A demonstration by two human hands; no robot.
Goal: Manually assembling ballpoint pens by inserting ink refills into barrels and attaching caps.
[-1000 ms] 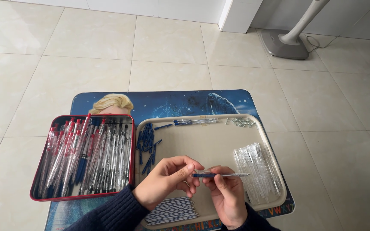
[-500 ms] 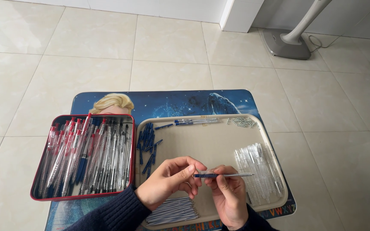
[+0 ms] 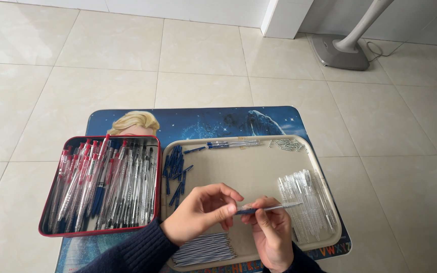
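Lighting: bright, even, diffuse daylight; source direction cannot be told. No hard shadows. Soft, faint shadow under both hands on the beige tray [image 3: 259,174] and a thin one along the inner wall of the red tin [image 3: 99,232]. Glossy floor tiles [image 3: 203,50] show a mild pale sheen, no blown-out glare. Focus sharp across the frame; no motion blur at the hands. Slight wide-angle bowing of tile joints toward the edges. Colours neutral, a little cool.
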